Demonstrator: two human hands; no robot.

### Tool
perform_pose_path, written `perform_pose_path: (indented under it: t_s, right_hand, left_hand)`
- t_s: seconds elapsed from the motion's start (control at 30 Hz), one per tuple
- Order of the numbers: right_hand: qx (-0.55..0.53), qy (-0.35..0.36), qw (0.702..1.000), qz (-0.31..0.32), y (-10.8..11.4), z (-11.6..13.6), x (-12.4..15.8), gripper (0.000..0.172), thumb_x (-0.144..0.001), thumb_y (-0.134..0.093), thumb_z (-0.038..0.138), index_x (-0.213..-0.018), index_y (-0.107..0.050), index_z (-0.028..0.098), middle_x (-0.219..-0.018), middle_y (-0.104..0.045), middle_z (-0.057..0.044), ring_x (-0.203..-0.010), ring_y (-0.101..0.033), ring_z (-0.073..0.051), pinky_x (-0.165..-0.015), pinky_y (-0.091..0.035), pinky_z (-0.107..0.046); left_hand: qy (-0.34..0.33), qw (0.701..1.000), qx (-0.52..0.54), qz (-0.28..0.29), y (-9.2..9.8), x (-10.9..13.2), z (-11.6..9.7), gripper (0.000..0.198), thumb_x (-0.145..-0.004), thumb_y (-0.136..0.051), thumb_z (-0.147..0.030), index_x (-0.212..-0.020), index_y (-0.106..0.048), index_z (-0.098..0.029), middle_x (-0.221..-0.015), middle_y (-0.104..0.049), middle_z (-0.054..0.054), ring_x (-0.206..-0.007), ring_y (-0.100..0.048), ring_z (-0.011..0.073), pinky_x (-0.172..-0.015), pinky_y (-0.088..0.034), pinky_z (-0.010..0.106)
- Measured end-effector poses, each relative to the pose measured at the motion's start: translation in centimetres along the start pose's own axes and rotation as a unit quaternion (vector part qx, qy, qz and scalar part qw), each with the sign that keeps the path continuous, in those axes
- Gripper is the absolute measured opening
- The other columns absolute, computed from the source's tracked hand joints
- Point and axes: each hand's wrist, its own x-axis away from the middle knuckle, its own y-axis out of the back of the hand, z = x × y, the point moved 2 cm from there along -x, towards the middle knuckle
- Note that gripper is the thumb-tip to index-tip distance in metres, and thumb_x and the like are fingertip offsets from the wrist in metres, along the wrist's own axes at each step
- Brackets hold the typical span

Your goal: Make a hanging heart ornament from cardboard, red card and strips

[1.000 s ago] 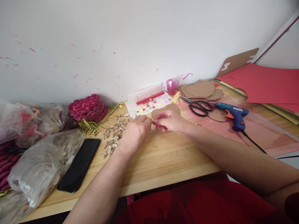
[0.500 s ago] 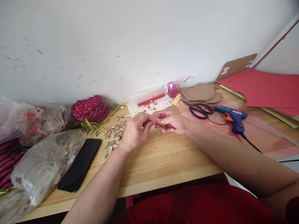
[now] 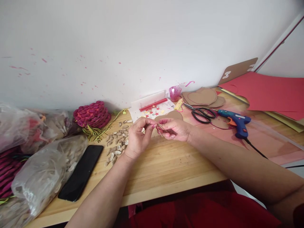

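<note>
Over the middle of the table, my left hand (image 3: pixel 140 136) and my right hand (image 3: pixel 177 129) meet with fingertips pinched together. Both grip a thin yellowish cord (image 3: pixel 161 134), and a short end of it dangles below the fingers. Most of the cord is hidden by the fingers. Beneath and behind my hands lies a brown cardboard piece (image 3: pixel 173 116) with a rounded edge. Loose peanut shells (image 3: pixel 118 139) are spread just left of my left hand.
A black phone (image 3: pixel 82 172) and plastic bags (image 3: pixel 45 171) lie left, near a magenta stack (image 3: pixel 92 114) with yellow cords. Behind are star-covered paper (image 3: pixel 152 110) and a pink cup (image 3: pixel 175 93). Scissors (image 3: pixel 201 114), a blue glue gun (image 3: pixel 238 122) and red sheets (image 3: pixel 268 91) lie right.
My fingertips stay together, and the cord's dangling end has shifted slightly in angle. The whole view has tilted up a little; nothing on the table has moved.
</note>
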Motion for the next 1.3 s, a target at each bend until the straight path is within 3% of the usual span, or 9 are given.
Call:
perform_pose_path:
  t_s: [0.13,0.43,0.57,0.67,0.73,0.83,0.9,1.07,1.3]
  right_hand:
    - [-0.002,0.011,1.000,-0.005,-0.2,0.1,0.1,0.020,-0.071,-0.083,0.017,-0.080,-0.065,0.015,-0.068,-0.066,0.000,-0.044,-0.050,-0.005,-0.035,-0.025,-0.013]
    - [0.062,0.062,0.994,-0.061,-0.1,0.8,0.3,0.029,-0.069,-0.086,0.030,-0.078,-0.062,0.017,-0.066,-0.063,0.001,-0.047,-0.048,-0.006,-0.039,-0.024,-0.016]
    - [0.235,0.224,0.941,-0.092,-0.1,1.4,0.7,0.025,-0.078,-0.081,0.039,-0.079,-0.065,0.019,-0.062,-0.058,0.004,-0.052,-0.048,-0.008,-0.047,-0.032,-0.020]
    - [0.316,0.292,0.893,-0.134,0.0,1.4,0.8,0.020,-0.083,-0.077,0.038,-0.080,-0.068,0.020,-0.063,-0.057,0.004,-0.055,-0.047,-0.009,-0.052,-0.035,-0.022]
    - [0.286,0.274,0.910,-0.121,0.1,1.2,0.6,0.024,-0.081,-0.078,0.041,-0.080,-0.067,0.020,-0.064,-0.059,0.003,-0.056,-0.049,-0.009,-0.050,-0.034,-0.022]
    - [0.166,0.163,0.971,-0.059,-0.2,0.5,0.1,0.034,-0.071,-0.086,0.043,-0.079,-0.063,0.019,-0.066,-0.062,0.001,-0.054,-0.053,-0.010,-0.043,-0.029,-0.020]
    - [0.109,0.094,0.989,-0.038,-0.5,0.0,0.1,0.036,-0.065,-0.089,0.038,-0.076,-0.062,0.018,-0.065,-0.062,0.001,-0.053,-0.054,-0.010,-0.041,-0.027,-0.019]
    - [0.088,0.063,0.994,-0.028,-0.9,-0.4,0.2,0.032,-0.067,-0.089,0.034,-0.073,-0.063,0.016,-0.064,-0.062,0.001,-0.052,-0.055,-0.008,-0.042,-0.033,-0.018]
    - [0.076,0.066,0.993,-0.060,0.1,1.1,0.4,0.028,-0.076,-0.085,0.035,-0.086,-0.071,0.013,-0.070,-0.068,-0.003,-0.055,-0.060,-0.010,-0.043,-0.038,-0.018]
  left_hand:
    - [0.036,0.999,0.019,0.011,0.0,0.1,0.5,0.008,-0.094,-0.065,-0.022,-0.089,-0.070,-0.020,-0.080,-0.071,0.002,-0.069,-0.064,0.0134,-0.067,-0.051,0.026]
    - [0.018,0.999,-0.011,0.044,0.4,-0.3,0.0,0.008,-0.093,-0.063,-0.018,-0.088,-0.069,-0.019,-0.080,-0.070,0.002,-0.071,-0.062,0.0136,-0.067,-0.049,0.026]
    - [0.024,0.998,-0.012,0.065,0.3,-0.3,-0.1,0.008,-0.092,-0.062,-0.016,-0.087,-0.068,-0.019,-0.080,-0.070,0.001,-0.069,-0.060,0.0130,-0.065,-0.048,0.026]
    - [0.026,0.997,-0.001,0.071,0.2,-0.3,-0.2,0.007,-0.093,-0.062,-0.017,-0.088,-0.067,-0.019,-0.078,-0.069,0.001,-0.066,-0.059,0.0123,-0.063,-0.047,0.026]
    - [0.015,0.998,0.000,0.063,0.1,-0.3,-0.3,0.007,-0.093,-0.062,-0.017,-0.088,-0.067,-0.019,-0.078,-0.068,0.001,-0.066,-0.059,0.0121,-0.063,-0.047,0.025]
    - [-0.018,0.999,-0.007,0.037,0.1,-0.1,-0.5,0.007,-0.093,-0.062,-0.016,-0.089,-0.066,-0.020,-0.080,-0.068,0.001,-0.071,-0.061,0.0133,-0.067,-0.049,0.026]
    - [-0.039,0.999,-0.019,0.021,0.2,-0.1,-0.8,0.009,-0.094,-0.060,-0.013,-0.090,-0.065,-0.020,-0.082,-0.069,0.002,-0.075,-0.063,0.0142,-0.071,-0.050,0.028]
    - [-0.045,0.999,-0.020,-0.011,0.4,-0.1,-1.1,0.010,-0.093,-0.061,-0.012,-0.089,-0.065,-0.020,-0.081,-0.069,0.002,-0.072,-0.061,0.0132,-0.069,-0.049,0.027]
    - [0.066,0.992,0.102,0.040,-0.2,0.0,0.2,0.005,-0.095,-0.064,-0.023,-0.091,-0.066,-0.020,-0.082,-0.069,0.004,-0.071,-0.061,0.0150,-0.067,-0.050,0.028]
